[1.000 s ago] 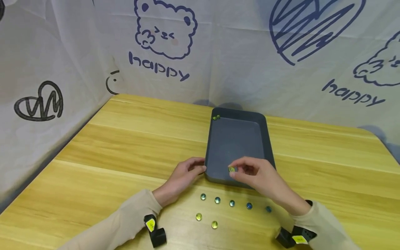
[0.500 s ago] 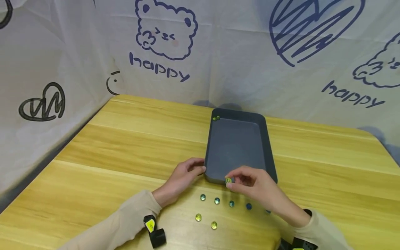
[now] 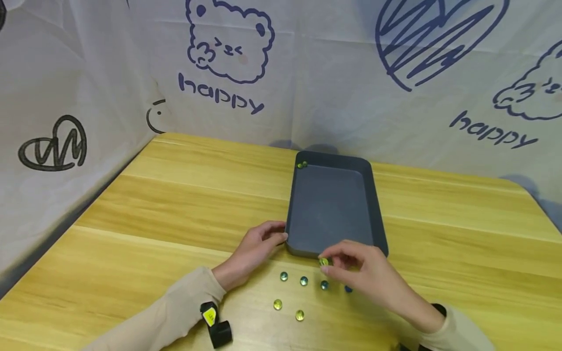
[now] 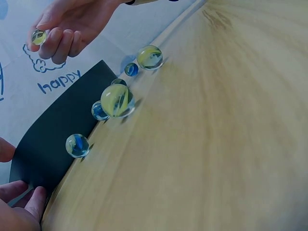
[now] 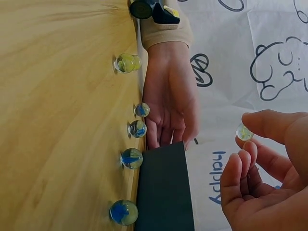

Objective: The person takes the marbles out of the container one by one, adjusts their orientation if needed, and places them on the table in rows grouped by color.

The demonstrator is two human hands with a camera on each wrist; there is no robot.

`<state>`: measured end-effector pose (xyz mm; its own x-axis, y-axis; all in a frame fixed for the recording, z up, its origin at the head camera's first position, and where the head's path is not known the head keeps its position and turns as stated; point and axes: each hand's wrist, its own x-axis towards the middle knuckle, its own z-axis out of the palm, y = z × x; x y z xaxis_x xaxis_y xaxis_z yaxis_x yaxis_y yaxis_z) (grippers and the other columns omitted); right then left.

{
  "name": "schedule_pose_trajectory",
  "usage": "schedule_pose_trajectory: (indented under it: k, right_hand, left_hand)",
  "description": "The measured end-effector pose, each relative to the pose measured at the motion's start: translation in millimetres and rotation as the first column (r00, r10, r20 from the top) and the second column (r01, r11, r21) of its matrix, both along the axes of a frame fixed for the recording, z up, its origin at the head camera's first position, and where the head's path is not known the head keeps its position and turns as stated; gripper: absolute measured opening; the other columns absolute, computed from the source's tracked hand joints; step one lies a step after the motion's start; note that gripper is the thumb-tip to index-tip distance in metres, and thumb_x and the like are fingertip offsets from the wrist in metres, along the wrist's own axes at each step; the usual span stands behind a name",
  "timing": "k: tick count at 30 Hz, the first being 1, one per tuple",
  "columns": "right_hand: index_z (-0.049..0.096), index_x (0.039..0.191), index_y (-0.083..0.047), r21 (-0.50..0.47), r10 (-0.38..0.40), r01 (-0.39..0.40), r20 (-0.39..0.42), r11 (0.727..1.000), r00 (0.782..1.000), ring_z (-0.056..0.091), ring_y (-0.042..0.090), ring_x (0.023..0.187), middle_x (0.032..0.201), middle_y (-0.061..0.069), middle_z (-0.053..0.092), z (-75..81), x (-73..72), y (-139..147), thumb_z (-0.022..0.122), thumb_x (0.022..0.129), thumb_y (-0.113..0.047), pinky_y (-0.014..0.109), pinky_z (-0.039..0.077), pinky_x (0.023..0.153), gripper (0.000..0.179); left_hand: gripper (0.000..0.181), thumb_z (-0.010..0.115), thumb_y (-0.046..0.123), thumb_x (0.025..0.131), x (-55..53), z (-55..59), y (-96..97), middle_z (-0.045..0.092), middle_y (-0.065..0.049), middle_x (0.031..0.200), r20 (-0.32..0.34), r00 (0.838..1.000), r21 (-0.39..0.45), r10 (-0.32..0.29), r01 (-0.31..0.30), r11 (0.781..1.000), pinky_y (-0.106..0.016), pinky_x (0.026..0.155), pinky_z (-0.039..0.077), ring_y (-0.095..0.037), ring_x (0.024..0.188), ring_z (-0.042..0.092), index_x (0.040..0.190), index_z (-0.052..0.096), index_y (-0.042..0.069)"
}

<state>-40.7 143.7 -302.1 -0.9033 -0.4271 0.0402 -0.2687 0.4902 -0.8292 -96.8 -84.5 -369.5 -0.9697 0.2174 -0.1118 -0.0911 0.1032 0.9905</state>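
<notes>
My right hand pinches a clear marble with a yellow-green swirl between thumb and fingertip, raised just in front of the tray's near edge. That held marble also shows in the right wrist view. My left hand rests against the left wall of the dark grey tray, its thumb touching near the rim. In the tray's far left corner sit two small yellow-green marbles. Below the near edge lies a row of several blue-swirled marbles, partly covered by my right hand. Two yellow marbles lie closer to me.
The wooden table extends on both sides of the tray. Behind it hangs a white cloth with drawings. A black wrist camera is strapped to my left sleeve.
My right hand has moved from above the tray back toward me, past the near edge, with the marble still pinched. It now covers the right end of the blue row. The left hand stays put.
</notes>
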Motion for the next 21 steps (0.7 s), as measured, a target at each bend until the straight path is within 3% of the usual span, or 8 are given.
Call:
schedule_pose_trajectory:
  k: [15, 21]
  right_hand:
    - [0.072, 0.099, -0.009, -0.026, 0.017, -0.019, -0.090, 0.999, 0.996, 0.052, 0.009, 0.068, 0.073, -0.007, 0.052, -9.4, 11.0, 0, 0.072, 0.088, -0.022, 0.024, 0.047, 0.060, 0.016]
    - [0.071, 0.099, -0.010, -0.015, 0.024, -0.024, -0.020, 1.000, 1.000, 0.051, 0.008, 0.066, 0.072, -0.007, 0.053, -10.5, 13.7, 0, 0.072, 0.088, -0.022, 0.024, 0.045, 0.058, 0.016]
  left_hand:
    - [0.039, 0.059, 0.012, 0.093, -2.2, -3.3, -0.5, 0.061, -0.012, 0.123, -0.006, 1.000, 0.009, -0.002, 0.002, 1.000, -0.039, 0.100, 0.043, -0.024, 0.113, 0.056, 0.129, 0.057, -0.003]
    - [0.039, 0.059, 0.013, 0.094, -2.4, -3.8, -0.6, 0.061, -0.012, 0.123, -0.007, 1.000, 0.005, -0.004, 0.004, 1.000, -0.040, 0.100, 0.043, -0.024, 0.113, 0.055, 0.129, 0.057, -0.003]
